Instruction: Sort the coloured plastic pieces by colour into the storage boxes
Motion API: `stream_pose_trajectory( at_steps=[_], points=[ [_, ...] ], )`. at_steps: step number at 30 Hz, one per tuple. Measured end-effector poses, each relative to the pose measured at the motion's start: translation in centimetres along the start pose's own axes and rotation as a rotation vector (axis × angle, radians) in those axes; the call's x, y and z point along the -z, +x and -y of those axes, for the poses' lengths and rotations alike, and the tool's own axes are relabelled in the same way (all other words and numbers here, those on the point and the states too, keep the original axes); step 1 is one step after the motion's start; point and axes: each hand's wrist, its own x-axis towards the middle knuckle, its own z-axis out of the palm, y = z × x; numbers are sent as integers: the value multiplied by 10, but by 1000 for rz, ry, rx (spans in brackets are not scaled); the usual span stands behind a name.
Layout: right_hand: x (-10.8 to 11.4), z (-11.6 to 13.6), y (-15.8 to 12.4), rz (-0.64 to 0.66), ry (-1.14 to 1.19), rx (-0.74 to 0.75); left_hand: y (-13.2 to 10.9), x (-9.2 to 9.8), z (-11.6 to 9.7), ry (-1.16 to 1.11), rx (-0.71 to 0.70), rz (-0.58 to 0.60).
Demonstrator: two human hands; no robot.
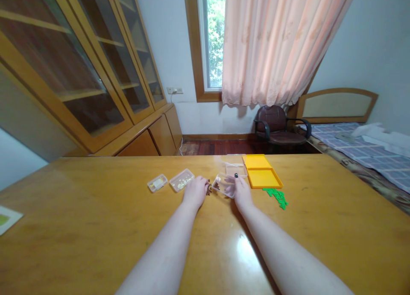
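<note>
My right hand [242, 191] is closed around the right end of a clear plastic box [228, 190], which tilts toward the left. Some small brown pieces [217, 186] lie inside it near its left wall. On the tabletop just left of the box is a little heap of dark brown pieces [209, 191]. My left hand [196, 190] is at this heap, its fingers curled and pressed together at the pieces; whatever is between the fingertips is too small to make out. Behind the left hand lies an open clear case [182, 179] with small pale pieces in it.
A smaller clear box [157, 183] with yellowish contents lies farther left. An opened clear case [236, 170] and an open yellow case [264, 177] stand behind my right hand. Green pieces [278, 197] lie in front of the yellow case. A card [9, 220] rests at the wooden table's left edge.
</note>
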Motion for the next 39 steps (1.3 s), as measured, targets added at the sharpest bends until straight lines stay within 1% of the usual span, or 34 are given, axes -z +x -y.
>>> stream_pose_trajectory(
  at_steps=[4, 7, 9, 12, 14, 15, 17, 18, 21, 23, 26, 31, 34, 39],
  points=[
    [0, 0, 0, 8, -3, 2, -1, 0, -3, 5, -1, 4],
    [1, 0, 0, 6, -6, 3, -1, 1, -2, -14, -3, -30],
    [1, -1, 1, 9, -3, 0, -1, 2, -2, -61, 18, -87],
    [1, -2, 1, 20, -6, -3, -3, 5, -1, -189, 20, -231],
    [0, -3, 1, 27, -15, -7, -4, 5, -2, -272, -52, -301],
    [0, -3, 0, 28, -19, -7, -4, 5, -3, -300, -100, -307],
    [-1, -3, 0, 21, -25, -3, -4, 4, -3, -334, -165, -287],
    [-1, -3, 0, 15, -25, 1, -4, 4, -2, -340, -168, -276],
    [-1, -2, 0, -3, -18, 6, -2, 6, 5, -309, -97, -239],
    [1, 0, 1, -8, -19, 10, -2, 9, 11, -230, -61, -158],
    [2, 0, 2, -8, -19, 9, -5, 15, 13, -95, -50, -28],
    [2, 0, 2, 0, -15, -2, -9, 17, 5, -10, -72, 88],
    [1, 0, 2, -6, -4, -20, -8, 14, 2, 0, -70, 114],
    [0, -1, 2, -17, 4, -13, -6, 11, 3, 24, -65, 89]
  ],
)
